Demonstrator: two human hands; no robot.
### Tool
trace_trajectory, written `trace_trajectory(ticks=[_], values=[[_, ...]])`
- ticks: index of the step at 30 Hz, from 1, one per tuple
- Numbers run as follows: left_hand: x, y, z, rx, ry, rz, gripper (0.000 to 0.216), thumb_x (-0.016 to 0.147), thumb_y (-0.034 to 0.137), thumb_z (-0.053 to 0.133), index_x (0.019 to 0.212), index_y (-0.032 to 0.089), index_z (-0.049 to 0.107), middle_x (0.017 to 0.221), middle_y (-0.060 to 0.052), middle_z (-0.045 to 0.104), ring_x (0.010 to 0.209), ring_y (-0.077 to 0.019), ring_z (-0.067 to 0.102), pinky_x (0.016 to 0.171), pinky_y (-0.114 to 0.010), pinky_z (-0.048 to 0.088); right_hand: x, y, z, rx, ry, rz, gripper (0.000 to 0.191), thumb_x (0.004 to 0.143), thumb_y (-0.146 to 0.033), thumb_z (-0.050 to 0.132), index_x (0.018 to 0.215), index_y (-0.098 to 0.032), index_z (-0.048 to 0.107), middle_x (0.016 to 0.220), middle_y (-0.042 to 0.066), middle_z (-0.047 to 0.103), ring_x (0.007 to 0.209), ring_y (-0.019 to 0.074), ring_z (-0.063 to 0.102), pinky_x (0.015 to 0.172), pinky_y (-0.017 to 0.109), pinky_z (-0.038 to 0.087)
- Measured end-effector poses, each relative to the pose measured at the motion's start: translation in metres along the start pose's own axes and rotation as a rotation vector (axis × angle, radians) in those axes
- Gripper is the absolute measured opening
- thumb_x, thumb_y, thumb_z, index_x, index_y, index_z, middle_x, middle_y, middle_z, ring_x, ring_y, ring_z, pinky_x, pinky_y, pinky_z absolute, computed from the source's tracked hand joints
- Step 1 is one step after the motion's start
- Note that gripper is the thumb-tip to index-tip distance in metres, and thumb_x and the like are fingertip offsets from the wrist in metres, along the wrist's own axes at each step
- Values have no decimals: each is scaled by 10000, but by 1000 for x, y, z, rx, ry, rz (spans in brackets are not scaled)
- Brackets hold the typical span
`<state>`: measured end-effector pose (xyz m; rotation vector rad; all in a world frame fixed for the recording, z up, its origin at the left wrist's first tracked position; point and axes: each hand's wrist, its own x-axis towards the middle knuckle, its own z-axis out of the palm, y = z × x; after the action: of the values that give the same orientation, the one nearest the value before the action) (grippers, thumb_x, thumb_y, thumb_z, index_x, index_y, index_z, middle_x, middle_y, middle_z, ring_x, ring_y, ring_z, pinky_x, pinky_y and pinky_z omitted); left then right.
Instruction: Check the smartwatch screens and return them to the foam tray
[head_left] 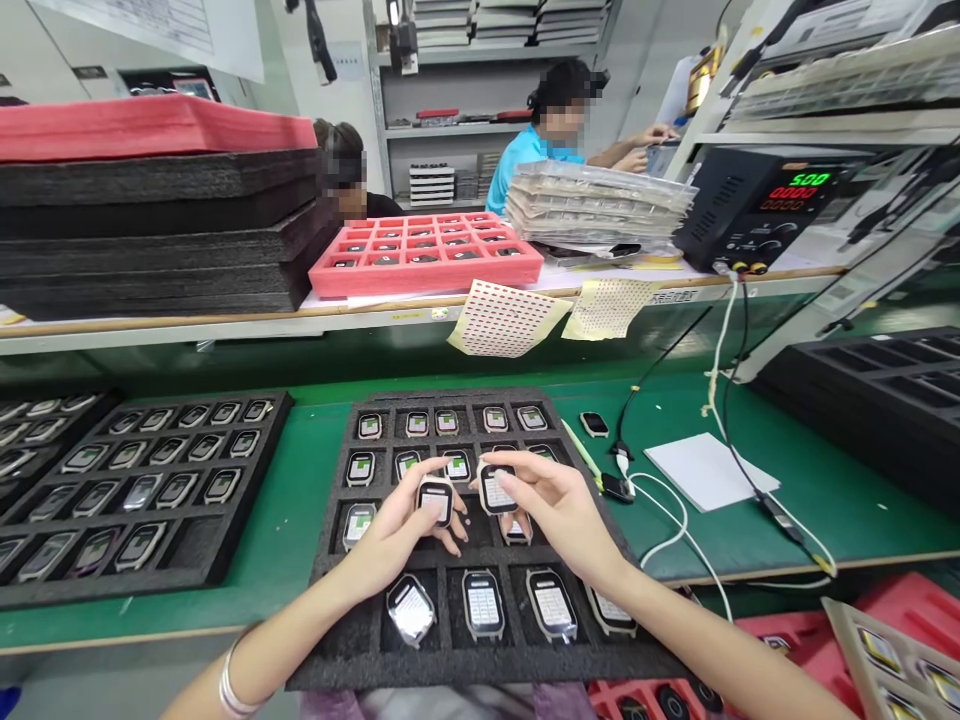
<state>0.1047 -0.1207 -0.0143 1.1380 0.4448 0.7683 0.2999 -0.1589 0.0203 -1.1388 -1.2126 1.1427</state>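
Note:
My left hand [405,520] grips a smartwatch case [435,501] with a lit screen, thumb against its face. In my right hand [559,495] is another lit smartwatch case [498,490], pinched between thumb and fingers. Both hands are above a black foam tray [330,640] with square compartments. Several watch cases sit in it, with white keypad-like screens in the front row, such as the front watch [483,604], and white-and-green screens farther back, such as the rear watch [532,417]. My hands hide part of the middle rows.
Left stands another foam tray [225,560] of watches. At right lie a small dark watch [594,424], cables [679,510] and white paper [709,470]. A shelf holds a pink tray [427,275], black foam stack [150,235] and power supply [765,210]. Two people sit beyond.

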Motion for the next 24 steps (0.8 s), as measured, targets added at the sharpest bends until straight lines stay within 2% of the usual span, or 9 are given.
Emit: trace_trajectory(ticks=[2, 7, 13, 18, 22, 24], values=[[1, 0, -1, 38, 14, 20, 373, 921, 299, 496, 1273, 209, 413, 952, -80, 577, 769, -178, 611, 624, -293, 525, -2, -1, 0, -10, -7, -5, 224, 848, -333, 628, 1017, -200, 694, 675, 23, 663, 436, 119, 550, 373, 216, 418], [4, -2, -4, 68, 81, 59, 337, 924, 311, 488, 1237, 199, 433, 893, -65, 576, 688, -161, 602, 528, -246, 506, -6, -3, 0, 3, -49, 4, 241, 856, -297, 614, 1065, -198, 681, 769, 35, 690, 493, 121, 586, 429, 217, 458], [1, -3, -4, -76, 55, 73, 448, 838, 175, 511, 1274, 210, 415, 974, -80, 583, 783, -199, 609, 598, -304, 525, -4, -4, 1, 2, -50, 15, 279, 840, -260, 640, 1110, -194, 656, 732, 12, 663, 493, 98, 576, 418, 178, 426], [0, 1, -1, -108, 54, 62, 526, 780, 125, 517, 1287, 197, 400, 994, -89, 593, 794, -209, 612, 615, -321, 515, -4, -3, -1, 17, -90, 7, 310, 853, -247, 631, 1159, -197, 634, 705, 5, 634, 521, 104, 589, 450, 181, 467], [0, 4, 0, -122, 104, 59, 509, 778, 128, 513, 1273, 188, 408, 958, -80, 602, 770, -203, 612, 610, -316, 507, -3, 1, -1, 123, -204, 13, 482, 816, -241, 683, 1277, -227, 542, 928, 63, 656, 705, 173, 656, 511, 231, 544], [0, 6, 1, -126, 129, 55, 495, 783, 130, 508, 1266, 185, 412, 930, -72, 604, 752, -195, 608, 612, -313, 504, -3, 2, -1, 135, -210, 8, 501, 810, -221, 691, 1285, -228, 533, 949, 69, 653, 723, 172, 658, 517, 228, 552]])
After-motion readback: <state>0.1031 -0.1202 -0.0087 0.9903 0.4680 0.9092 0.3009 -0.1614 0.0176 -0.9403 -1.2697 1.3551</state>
